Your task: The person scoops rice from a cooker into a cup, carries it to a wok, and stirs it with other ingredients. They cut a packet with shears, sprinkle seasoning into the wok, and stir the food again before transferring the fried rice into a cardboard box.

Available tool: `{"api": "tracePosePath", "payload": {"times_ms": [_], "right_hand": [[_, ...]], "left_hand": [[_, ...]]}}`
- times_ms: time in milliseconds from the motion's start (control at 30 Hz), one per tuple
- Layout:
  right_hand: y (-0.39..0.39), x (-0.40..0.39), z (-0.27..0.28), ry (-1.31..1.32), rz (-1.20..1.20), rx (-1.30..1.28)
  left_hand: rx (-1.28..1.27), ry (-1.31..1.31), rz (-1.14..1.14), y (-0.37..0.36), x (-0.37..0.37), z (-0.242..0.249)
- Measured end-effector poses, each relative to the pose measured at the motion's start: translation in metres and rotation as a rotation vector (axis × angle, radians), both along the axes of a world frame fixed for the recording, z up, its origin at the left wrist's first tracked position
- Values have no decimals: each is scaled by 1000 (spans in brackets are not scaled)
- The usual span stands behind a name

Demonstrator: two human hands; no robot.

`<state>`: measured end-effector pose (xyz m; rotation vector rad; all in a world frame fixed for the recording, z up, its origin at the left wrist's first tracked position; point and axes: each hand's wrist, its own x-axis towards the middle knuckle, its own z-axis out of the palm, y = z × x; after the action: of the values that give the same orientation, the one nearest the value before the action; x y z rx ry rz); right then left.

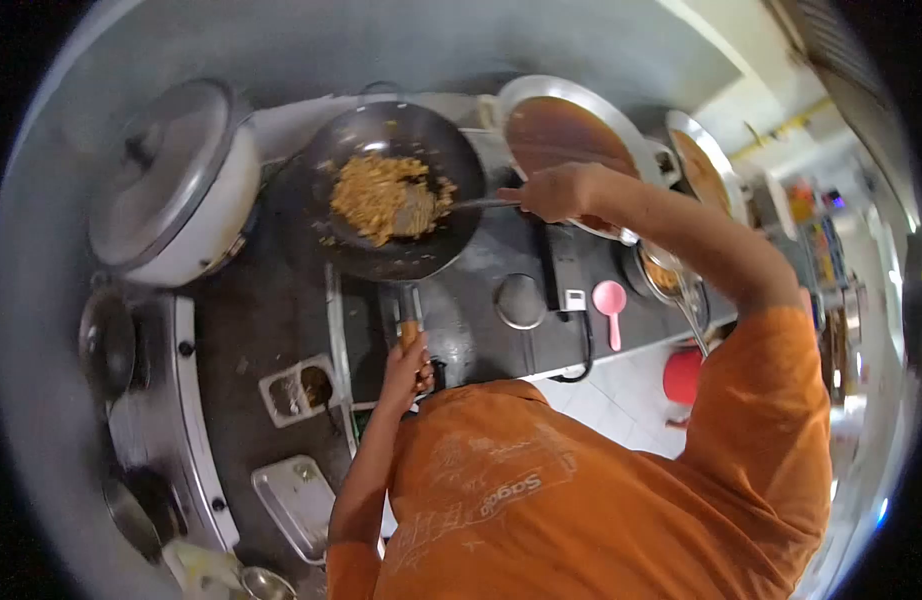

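Observation:
A dark wok point(451, 150) holds a heap of browned, chopped food point(371, 200) that looks like fried rice, though I cannot be sure. My left hand point(409, 365) is wrapped round the wok's wooden handle point(410, 330) near my body. Above the right side of the wok, my right hand point(559, 190) grips the handle of a metal spatula point(471, 204). The spatula's broad blade rests in the food, right of the middle of the heap. Part of its handle is hidden by my fingers.
A large lidded pot point(181, 190) stands left of the wok. To the right are a wide pan of brown liquid point(566, 130) and another pan point(706, 165). A round strainer point(521, 301), pink ladle point(610, 300), two-part container point(299, 390) and white tray point(293, 505) lie nearer.

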<state>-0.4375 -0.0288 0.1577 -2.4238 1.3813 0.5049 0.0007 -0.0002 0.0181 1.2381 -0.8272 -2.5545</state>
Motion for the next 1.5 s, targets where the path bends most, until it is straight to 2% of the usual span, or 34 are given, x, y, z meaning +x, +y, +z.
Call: {"api": "tracePosePath", "payload": {"times_ms": [67,133,200,267,367,433,500,533,567,667,767,833,933,1033,1067,1100,1233,1300,1367,1400,1500], "right_hand": [[-8,76,57,486,-90,41],[-29,82,93,461,-115,-239],[-71,50,110,358,-52,-381],[-82,107,186,746,-194,-117],[-81,125,203,884,-190,-120],[-102,100,161,870,-165,-110],[-111,99,147,417,-195,-278],[-125,93,140,578,-84,-282],[-123,98,148,582,-78,-278],[-112,127,191,931,-142,-287],[-107,120,170,834,-197,-369],[-104,115,151,768,-111,-425],[-95,119,157,754,-137,-443],[-88,96,175,847,-94,-495],[-88,94,172,866,-148,-498],[-87,92,167,884,-205,-503],[-86,98,113,717,-187,-510],[-87,88,125,687,-166,-481],[-86,82,148,773,-156,-719],[-91,81,157,772,-215,-695],[-89,94,131,745,-193,-642]], "left_hand": [[-14,-11,-31,4,-2,2],[-6,2,-13,6,-2,-2],[5,15,-2,5,-2,-4],[-3,17,8,8,-2,-5],[13,103,4,9,-1,-8],[3,110,6,9,-1,-5],[-8,120,4,8,-3,-1],[-16,114,3,8,-2,1],[-20,108,0,9,-1,1],[-15,116,-5,9,1,-3],[-10,122,-12,10,-1,-13],[-12,116,-11,10,-1,-13],[-8,115,-15,7,0,-10],[-12,129,-16,10,1,-11],[-22,135,-18,9,1,-9],[-25,130,-11,9,1,-6],[-17,104,-11,11,0,-1],[-21,107,-4,11,0,-1],[-12,104,-5,11,0,-1],[3,88,-4,11,0,3],[-17,99,9,13,-3,-4]]}}
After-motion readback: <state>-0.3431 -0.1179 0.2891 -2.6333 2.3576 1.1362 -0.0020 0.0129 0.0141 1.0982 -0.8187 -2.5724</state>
